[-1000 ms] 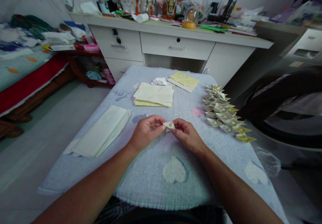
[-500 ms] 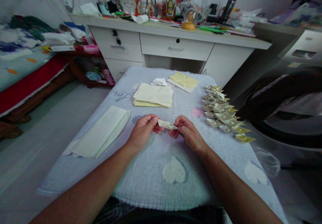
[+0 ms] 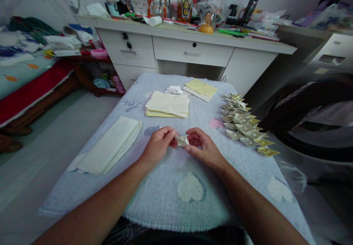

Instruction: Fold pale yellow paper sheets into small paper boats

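A small pale folded paper boat (image 3: 182, 141) is held above the blanket-covered table, its middle bulging open. My left hand (image 3: 160, 142) is closed, pinching the boat's left end between thumb and fingers. At the boat's right end, my right hand (image 3: 204, 146) has its thumb and curled fingers apart, the thumb tip at the paper's edge. Whether its hidden fingertips touch the paper I cannot tell. Several finished paper boats (image 3: 239, 120), pale and yellow, stand in rows on the right side of the table.
Beyond my hands lie a stack of cream paper sheets (image 3: 168, 103), a crumpled white paper (image 3: 173, 89) and yellow sheets (image 3: 201, 87). Long folded pale paper (image 3: 113, 144) lies at left. A cluttered white desk (image 3: 193, 50) stands behind; a front-loading washing machine (image 3: 331, 61) is at right.
The boat's right end has come out of my right hand's pinch, and those fingers have spread. The boat looks shorter and more opened out. My left hand keeps its pinch.
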Demonstrator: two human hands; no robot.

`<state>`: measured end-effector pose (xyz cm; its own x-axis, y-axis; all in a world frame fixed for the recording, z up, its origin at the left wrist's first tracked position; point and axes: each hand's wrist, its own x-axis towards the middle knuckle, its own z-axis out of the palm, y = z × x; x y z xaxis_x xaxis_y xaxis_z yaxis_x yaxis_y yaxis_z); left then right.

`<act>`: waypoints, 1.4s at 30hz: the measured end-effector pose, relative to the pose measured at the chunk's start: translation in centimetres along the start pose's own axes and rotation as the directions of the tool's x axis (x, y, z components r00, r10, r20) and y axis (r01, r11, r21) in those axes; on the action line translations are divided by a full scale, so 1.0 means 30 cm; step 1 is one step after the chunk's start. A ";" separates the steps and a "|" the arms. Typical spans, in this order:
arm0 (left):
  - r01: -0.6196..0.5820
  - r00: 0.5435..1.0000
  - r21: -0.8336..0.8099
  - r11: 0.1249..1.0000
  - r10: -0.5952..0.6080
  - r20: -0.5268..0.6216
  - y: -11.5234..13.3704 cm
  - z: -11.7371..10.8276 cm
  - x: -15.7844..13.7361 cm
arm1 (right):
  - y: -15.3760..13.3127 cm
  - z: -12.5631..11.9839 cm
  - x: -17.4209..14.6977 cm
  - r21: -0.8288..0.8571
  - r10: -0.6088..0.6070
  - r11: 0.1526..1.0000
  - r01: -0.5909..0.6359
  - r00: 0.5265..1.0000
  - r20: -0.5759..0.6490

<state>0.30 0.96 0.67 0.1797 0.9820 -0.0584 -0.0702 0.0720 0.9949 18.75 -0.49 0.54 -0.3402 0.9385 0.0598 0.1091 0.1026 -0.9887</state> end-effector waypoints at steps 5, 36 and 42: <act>-0.011 1.000 0.006 1.000 0.012 -0.008 -0.004 0.002 0.000 | -0.004 -0.001 0.002 -0.216 -0.055 0.975 0.061 0.998 0.030; -0.130 0.989 0.344 0.930 0.099 0.107 0.008 0.004 -0.018 | 0.016 -0.009 0.012 0.013 0.081 0.997 -0.081 0.997 0.014; -0.142 0.986 0.345 0.928 0.101 0.135 0.006 0.008 -0.019 | 0.016 0.000 0.014 -0.102 0.012 0.995 -0.014 1.000 -0.015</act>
<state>0.43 0.38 0.89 0.3024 0.9516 0.0541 0.2481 -0.1334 0.9595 18.66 -0.06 0.10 -0.3247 0.9445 0.0497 0.2082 0.1227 -0.9704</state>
